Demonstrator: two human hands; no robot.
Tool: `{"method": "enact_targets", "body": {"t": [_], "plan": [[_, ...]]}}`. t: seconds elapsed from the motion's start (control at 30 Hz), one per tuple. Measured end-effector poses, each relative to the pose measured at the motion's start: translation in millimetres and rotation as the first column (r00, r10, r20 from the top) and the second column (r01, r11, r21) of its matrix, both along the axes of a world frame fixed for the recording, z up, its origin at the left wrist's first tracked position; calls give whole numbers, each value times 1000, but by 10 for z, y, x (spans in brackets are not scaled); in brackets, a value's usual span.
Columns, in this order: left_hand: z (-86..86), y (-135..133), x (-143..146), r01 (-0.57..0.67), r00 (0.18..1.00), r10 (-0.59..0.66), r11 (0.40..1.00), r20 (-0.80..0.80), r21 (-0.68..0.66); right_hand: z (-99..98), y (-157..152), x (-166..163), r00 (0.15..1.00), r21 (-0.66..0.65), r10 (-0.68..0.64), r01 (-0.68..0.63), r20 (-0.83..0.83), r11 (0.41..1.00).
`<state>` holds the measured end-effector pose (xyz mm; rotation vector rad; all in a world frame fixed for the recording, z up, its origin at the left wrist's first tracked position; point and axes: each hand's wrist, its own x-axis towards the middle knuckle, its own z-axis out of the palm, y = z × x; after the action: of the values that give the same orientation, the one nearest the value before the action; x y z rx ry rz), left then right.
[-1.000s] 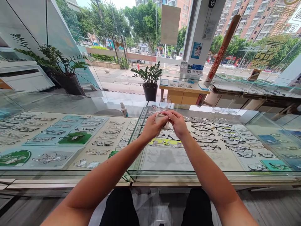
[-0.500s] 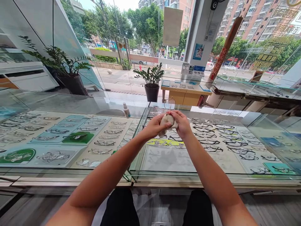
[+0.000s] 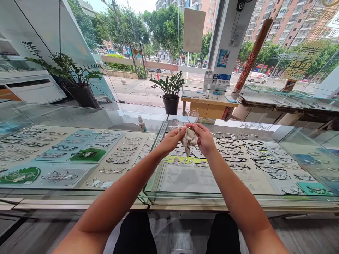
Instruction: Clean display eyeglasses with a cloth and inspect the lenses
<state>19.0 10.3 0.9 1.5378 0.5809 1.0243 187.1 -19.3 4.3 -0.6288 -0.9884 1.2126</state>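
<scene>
Above the glass counter, both of my hands are closed around a pair of eyeglasses and a beige cloth. One round, thin-rimmed lens of the eyeglasses [image 3: 193, 115] sticks up beyond my fingers; much of the frame is covered. The cloth [image 3: 189, 141] hangs in folds between the hands, its tip pointing down. My left hand [image 3: 172, 138] pinches the cloth near its upper edge. My right hand [image 3: 205, 138] has its thumb and fingers closed at the eyeglasses, with the cloth against them.
A white spray bottle [image 3: 142, 124] stands on the counter to the left. Under the glass top [image 3: 127, 118] lie rows of eyeglass frames [image 3: 233, 151]. A potted plant [image 3: 171, 102] and a wooden display table [image 3: 209, 106] stand beyond the counter.
The cloth was bunched around the lower lens and now hangs down more loosely. My left thumb has moved up, and the upper lens has shifted slightly right and up.
</scene>
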Motion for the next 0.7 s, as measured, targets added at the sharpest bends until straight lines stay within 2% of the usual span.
{"method": "enact_targets", "body": {"t": [0.17,0.3,0.43,0.6,0.7], "plan": [[25,117,-79,-126,984,141,983,112,-133,103,-17,180,987,82,-134,127,88,989],[62,195,-133,-151,962,186,972,200,-180,116,-42,225,962,108,-82,55,261,993],[108,211,-168,-107,963,144,980,228,-169,81,-49,191,930,75,2,-32,368,997],[122,196,-184,-68,974,99,986,205,-152,53,-37,203,920,62,19,-47,392,997],[103,187,-182,-34,985,49,995,167,-92,47,-35,206,912,45,57,-83,406,996]]}}
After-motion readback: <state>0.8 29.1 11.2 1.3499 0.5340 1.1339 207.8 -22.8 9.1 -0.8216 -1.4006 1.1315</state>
